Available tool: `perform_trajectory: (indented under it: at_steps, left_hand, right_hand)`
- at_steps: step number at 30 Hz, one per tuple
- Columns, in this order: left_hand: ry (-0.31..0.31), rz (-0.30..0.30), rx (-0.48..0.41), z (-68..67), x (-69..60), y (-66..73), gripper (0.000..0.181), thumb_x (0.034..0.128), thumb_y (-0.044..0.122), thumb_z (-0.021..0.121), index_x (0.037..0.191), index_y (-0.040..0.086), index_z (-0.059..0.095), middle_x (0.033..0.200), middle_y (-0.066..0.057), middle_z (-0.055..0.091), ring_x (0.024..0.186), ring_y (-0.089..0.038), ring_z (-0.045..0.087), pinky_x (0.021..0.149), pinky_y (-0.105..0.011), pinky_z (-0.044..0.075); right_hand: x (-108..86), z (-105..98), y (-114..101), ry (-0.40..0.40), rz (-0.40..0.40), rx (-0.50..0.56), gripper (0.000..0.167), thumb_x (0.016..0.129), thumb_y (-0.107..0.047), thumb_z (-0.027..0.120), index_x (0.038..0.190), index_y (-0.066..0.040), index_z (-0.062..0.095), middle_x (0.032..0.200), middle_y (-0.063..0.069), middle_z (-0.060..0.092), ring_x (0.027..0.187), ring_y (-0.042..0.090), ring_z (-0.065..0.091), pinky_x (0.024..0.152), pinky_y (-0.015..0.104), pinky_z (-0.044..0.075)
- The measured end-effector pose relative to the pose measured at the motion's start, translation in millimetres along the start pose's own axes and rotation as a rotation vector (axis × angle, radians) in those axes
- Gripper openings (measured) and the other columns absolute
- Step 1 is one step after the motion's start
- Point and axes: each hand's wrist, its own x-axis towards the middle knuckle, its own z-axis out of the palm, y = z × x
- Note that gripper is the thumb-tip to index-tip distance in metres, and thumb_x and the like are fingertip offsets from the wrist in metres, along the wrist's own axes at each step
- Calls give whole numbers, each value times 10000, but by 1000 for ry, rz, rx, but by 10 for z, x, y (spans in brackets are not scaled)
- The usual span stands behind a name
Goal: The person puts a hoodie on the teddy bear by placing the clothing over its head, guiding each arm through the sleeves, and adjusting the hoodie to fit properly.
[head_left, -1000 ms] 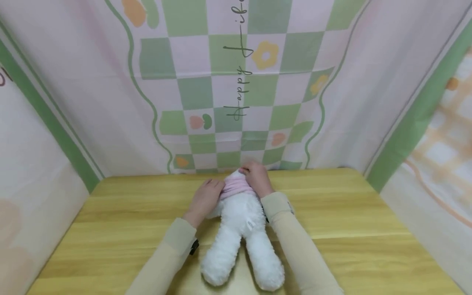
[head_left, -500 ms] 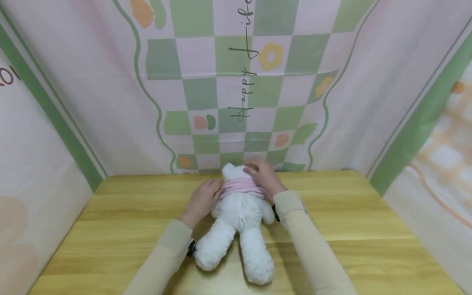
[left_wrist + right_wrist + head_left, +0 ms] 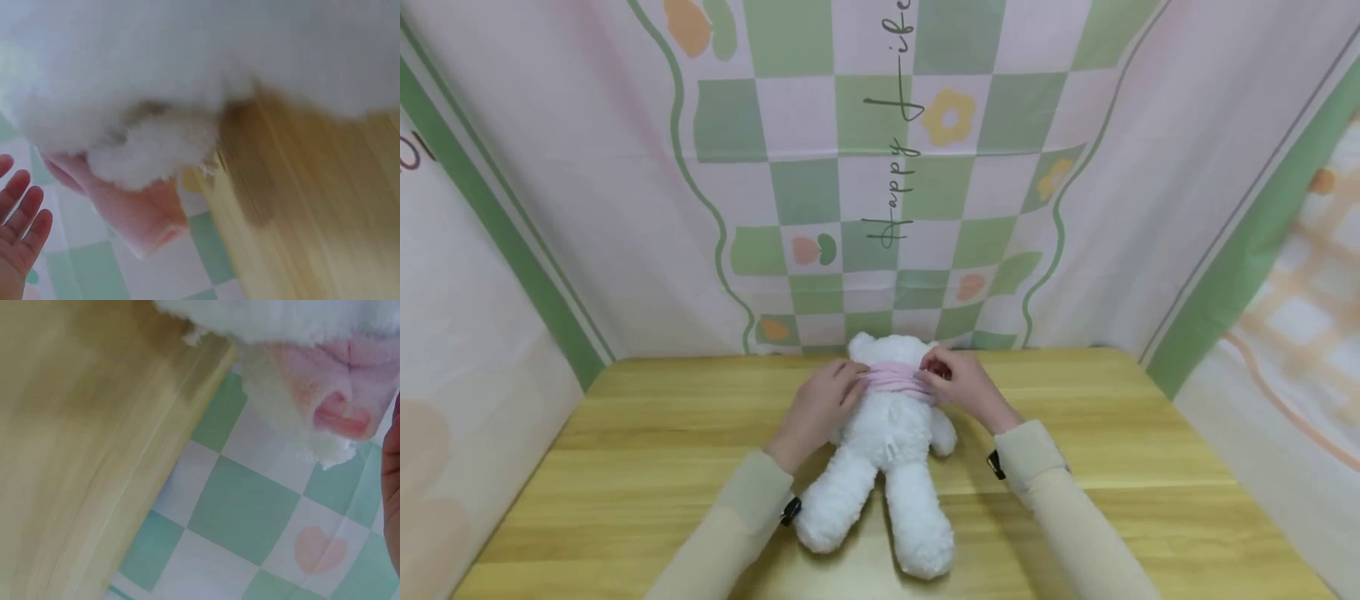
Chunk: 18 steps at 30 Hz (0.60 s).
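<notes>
A white plush toy (image 3: 887, 421) lies on the table, its legs toward me and its head at the far edge. A pink scarf (image 3: 892, 377) wraps around its neck. My left hand (image 3: 820, 404) rests at the scarf's left side with its fingers extended; the left wrist view shows the fingers (image 3: 25, 212) spread apart. At the scarf's right side my right hand (image 3: 966, 387) pinches the cloth between thumb and fingers. In the right wrist view a folded pink end (image 3: 340, 394) hangs past the table edge, and only a sliver of that hand shows.
The wood-grain table (image 3: 670, 442) ends at a hanging cloth (image 3: 805, 192) with green checks just behind the toy's head. More printed cloth (image 3: 1247, 275) hangs on the right and left sides.
The toy shifted and its head and ear came into view. My right hand moved from the head down and right to the scarf's right side. The left hand stayed near the scarf's left side.
</notes>
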Motion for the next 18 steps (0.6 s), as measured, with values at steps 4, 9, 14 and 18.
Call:
perform_trajectory:
  at_steps: [4, 9, 14, 18]
  left_hand:
    - [-4, 144, 29, 12, -7, 85, 284, 934, 324, 595, 1141, 136, 649, 1088, -37, 646, 1001, -194, 632, 874, -326, 546]
    - [-27, 321, 91, 40, -27, 145, 476, 794, 465, 701, 1165, 169, 668, 1101, -20, 645, 1032, -169, 611, 927, -306, 519]
    - [-63, 409, 189, 87, -37, 148, 668, 695, 591, 708, 1227, 191, 643, 1140, -19, 650, 1098, -172, 590, 1048, -349, 446]
    - [-25, 441, 235, 141, -51, 128, 617, 696, 582, 721, 1154, 173, 658, 1119, -12, 650, 1082, -170, 588, 1031, -341, 450]
  right_hand:
    - [-122, 8, 28, -19, -105, -31, 52, 855, -146, 700, 848, -95, 701, 760, 7, 680, 670, 32, 543, 614, 199, 483]
    - [-196, 71, 49, 38, -250, -107, 56, 824, -95, 717, 875, -99, 741, 827, 13, 706, 725, 102, 618, 660, 232, 533]
    - [-201, 161, -5, 87, -278, -198, 118, 801, -90, 736, 919, -86, 731, 879, 41, 687, 778, 154, 645, 695, 277, 561]
    - [-184, 226, -62, 77, -201, -223, 62, 852, -99, 683, 908, -81, 703, 894, 48, 678, 824, 185, 638, 745, 326, 551]
